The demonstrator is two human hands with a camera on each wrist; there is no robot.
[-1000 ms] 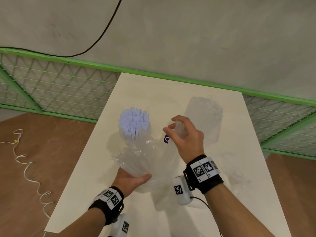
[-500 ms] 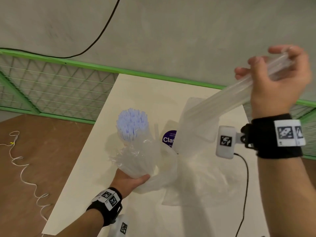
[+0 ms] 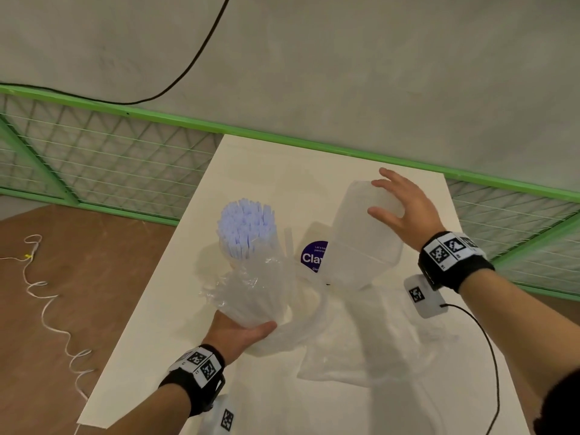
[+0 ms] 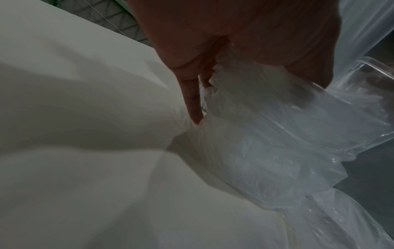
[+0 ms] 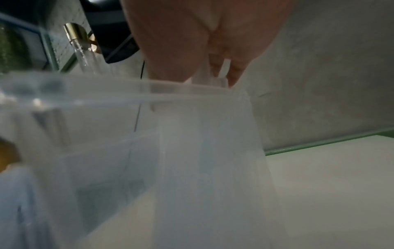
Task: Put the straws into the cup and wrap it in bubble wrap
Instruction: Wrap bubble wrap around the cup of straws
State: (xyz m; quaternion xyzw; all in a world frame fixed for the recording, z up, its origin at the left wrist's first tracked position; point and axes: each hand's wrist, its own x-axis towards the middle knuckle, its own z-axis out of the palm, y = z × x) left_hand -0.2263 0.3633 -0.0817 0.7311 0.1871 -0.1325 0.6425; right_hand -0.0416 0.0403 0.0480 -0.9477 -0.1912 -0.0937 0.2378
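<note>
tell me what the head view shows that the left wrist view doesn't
Only the head view shows the tops of the straws, the translucent cup with the right hand spread open at its rim, a purple label, and the green fence. Only the left wrist view shows, close up, the fingers pressed into the crinkled plastic bag. Both show the left hand gripping that bag, and the white table.
</note>
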